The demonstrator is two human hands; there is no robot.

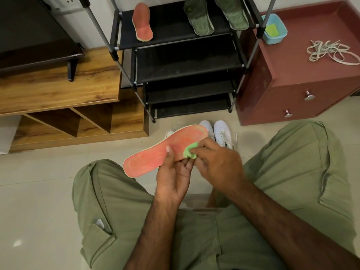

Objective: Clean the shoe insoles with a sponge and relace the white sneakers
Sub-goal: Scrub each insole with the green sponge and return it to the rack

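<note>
Orange-red insole [155, 154] — green sponge [190, 151], seemingly crumpled.

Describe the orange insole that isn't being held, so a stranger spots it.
Look at the black shoe rack. The orange insole lies on its top shelf, left end. Its shelf neighbours are a green pair, and the other orange one is being held.

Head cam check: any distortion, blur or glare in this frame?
Head view: fisheye splays the shoe rack poles; right hand and green sponge on the insole look slightly motion-soft; glare spot on the floor lower left; lighting otherwise even.
</note>
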